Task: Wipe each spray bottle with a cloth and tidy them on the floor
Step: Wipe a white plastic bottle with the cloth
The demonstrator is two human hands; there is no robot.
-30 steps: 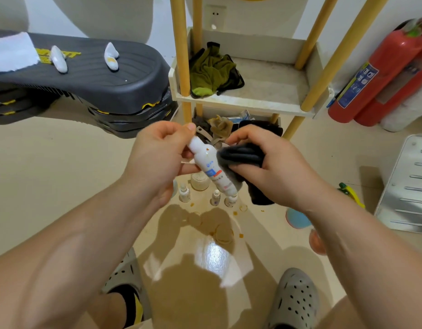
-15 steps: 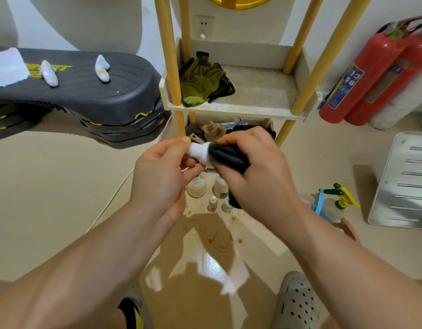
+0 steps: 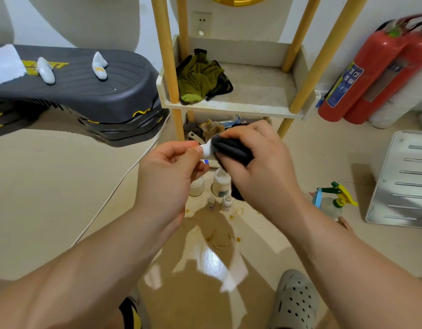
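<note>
Head view: small white plastic spray bottle (image 3: 206,150), aloft over beige floor (image 3: 63,191). Left hand (image 3: 167,172) pinches its end, steadying; right hand (image 3: 264,167) clasps black cloth (image 3: 231,150) round its body, apparently wiping. Bottle group (image 3: 220,185) stands below.
</note>
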